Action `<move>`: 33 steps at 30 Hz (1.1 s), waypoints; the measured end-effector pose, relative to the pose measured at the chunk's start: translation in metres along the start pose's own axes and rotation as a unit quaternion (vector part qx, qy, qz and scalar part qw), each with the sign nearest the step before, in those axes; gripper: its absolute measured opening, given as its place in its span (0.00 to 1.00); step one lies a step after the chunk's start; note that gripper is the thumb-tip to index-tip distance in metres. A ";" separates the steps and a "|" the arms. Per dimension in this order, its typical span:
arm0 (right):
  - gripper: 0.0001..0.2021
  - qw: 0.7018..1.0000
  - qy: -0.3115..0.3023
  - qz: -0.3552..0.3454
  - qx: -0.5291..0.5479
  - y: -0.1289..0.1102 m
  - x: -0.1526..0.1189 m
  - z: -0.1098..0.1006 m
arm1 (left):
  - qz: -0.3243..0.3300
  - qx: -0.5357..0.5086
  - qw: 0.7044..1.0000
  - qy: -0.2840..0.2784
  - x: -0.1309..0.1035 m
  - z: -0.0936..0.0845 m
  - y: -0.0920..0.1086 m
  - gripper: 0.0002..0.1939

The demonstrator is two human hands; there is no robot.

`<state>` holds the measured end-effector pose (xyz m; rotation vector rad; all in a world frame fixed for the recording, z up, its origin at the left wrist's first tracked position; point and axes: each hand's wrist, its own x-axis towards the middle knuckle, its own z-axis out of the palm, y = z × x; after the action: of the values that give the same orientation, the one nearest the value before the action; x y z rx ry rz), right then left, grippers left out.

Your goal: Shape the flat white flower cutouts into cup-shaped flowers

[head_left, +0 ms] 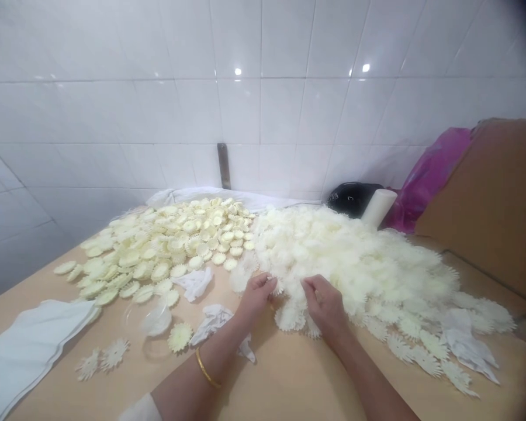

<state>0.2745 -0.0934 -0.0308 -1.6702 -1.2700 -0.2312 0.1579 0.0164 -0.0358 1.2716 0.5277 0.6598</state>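
"What lies nearest?"

"A smooth tan tabletop [284, 380], with a folded white cloth [30, 356] at the left and two loose toothed discs [115, 354] beside it. A clear, shallow plastic dish [156, 320] and crumpled white tissue [213, 320] come just beyond."

"And the hands?"

"Both reach the near edge of a broad heap of thin discs [355, 251], pale and frilly-edged. The left hand [258, 295] has thumb and forefinger drawn close together; the right hand [326, 304] curls, its fingertips gathered, a little apart from the left."

"What does each grip hold?"

"I can't tell; the fingertips blur into the discs, so one may or may not be pinched there."

"Behind that?"

"A pile of cupped discs [188, 234] to the left, yellower, with saw-toothed rims. A white cylinder [379, 209] leans beyond the heap, near crinkled magenta plastic [433, 169] and a brown cardboard box [486, 193]. Glossy white tiles [289, 105] close the back."
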 end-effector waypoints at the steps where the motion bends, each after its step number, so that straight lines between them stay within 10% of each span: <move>1: 0.10 1.000 0.009 -0.004 -0.008 0.002 -0.001 0.001 | 0.001 -0.003 1.000 0.001 0.000 0.000 -0.001 0.15; 33: 0.11 0.994 0.075 -0.038 -0.064 0.015 -0.010 0.003 | 0.040 0.002 0.998 0.046 -0.002 0.001 -0.004 0.18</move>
<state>0.2810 -0.0967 -0.0469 -1.6786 -1.2280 -0.4845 0.1581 0.0134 -0.0395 1.2762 0.5553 0.7881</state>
